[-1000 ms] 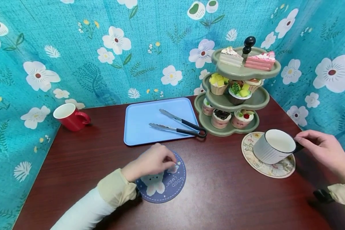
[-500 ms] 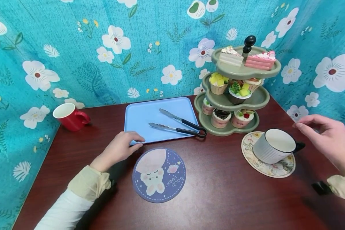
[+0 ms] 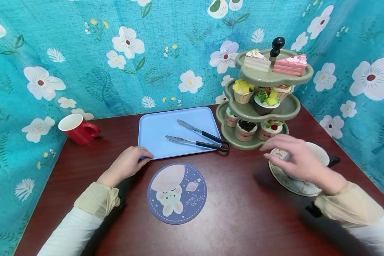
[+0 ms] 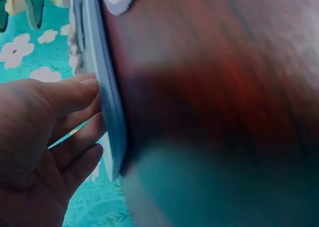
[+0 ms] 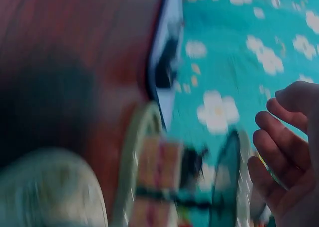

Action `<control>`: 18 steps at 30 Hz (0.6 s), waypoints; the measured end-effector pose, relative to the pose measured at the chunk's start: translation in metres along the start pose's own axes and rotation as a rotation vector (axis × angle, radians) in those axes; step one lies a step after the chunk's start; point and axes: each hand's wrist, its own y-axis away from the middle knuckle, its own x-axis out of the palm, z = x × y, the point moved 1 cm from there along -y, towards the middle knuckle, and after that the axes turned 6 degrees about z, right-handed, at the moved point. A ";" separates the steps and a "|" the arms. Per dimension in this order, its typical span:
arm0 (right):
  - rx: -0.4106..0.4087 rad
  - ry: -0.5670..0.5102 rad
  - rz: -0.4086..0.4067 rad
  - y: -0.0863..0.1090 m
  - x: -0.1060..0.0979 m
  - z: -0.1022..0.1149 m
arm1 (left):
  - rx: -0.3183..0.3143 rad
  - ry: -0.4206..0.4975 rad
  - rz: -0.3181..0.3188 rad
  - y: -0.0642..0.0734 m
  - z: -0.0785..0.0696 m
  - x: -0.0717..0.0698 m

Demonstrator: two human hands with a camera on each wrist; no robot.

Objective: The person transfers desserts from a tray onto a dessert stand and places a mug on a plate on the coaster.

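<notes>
My left hand (image 3: 125, 164) is at the near left corner of a light blue tray (image 3: 160, 124), its thumb and fingers pinching the rim (image 4: 110, 112). Black-handled metal tongs (image 3: 208, 145) lie spread on that tray, with the joined end past its near right edge. My right hand (image 3: 294, 160), blurred and holding nothing, hovers above a floral coaster (image 3: 294, 186) and a white mug (image 3: 318, 153), covering part of both. In the right wrist view its fingers (image 5: 281, 139) are loosely bent.
A green three-tier stand (image 3: 259, 112) with cake slices and several cupcakes is at the back right, beside the tray. A red mug (image 3: 80, 129) sits at the back left. A round blue rabbit mat (image 3: 192, 204) lies in front of the tray. Floral cloth (image 3: 99, 53) hangs behind.
The left hand has gone from over the rabbit mat to the tray's corner. The right hand has let go of the white mug's handle and swung left across the mug.
</notes>
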 end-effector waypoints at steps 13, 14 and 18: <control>-0.315 -0.034 0.336 -0.036 0.091 0.045 | 0.019 -0.063 0.006 -0.002 0.005 0.001; -0.337 -0.028 0.364 -0.038 0.097 0.049 | 0.017 -0.067 0.007 -0.002 0.005 0.001; -0.425 -0.014 0.455 -0.044 0.120 0.063 | 0.014 -0.071 0.005 -0.003 0.005 0.001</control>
